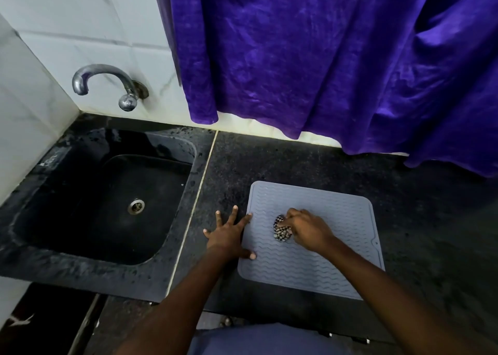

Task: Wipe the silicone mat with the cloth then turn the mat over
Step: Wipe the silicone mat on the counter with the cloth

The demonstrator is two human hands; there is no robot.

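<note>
My right hand (310, 229) is bunched around the checked cloth (282, 228), pressing it on the middle of the mat (323, 268), while my left hand (229, 237) lies spread flat, fingertips pinning the mat's left edge. I'm mid-wipe; the mat lies flat on the bench (417, 193) toward its front edge, right of the sink (54, 263). The strokes should next reach the corners before I lift an edge to flip it.

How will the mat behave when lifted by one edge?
Probably floppy: the mat is a thin sheet lying flat on the counter, so a lifted edge should droop. Likely light for its size, being so thin. May slide when pushed: the left hand presses its edge while the right hand holds the cloth on it.
</note>
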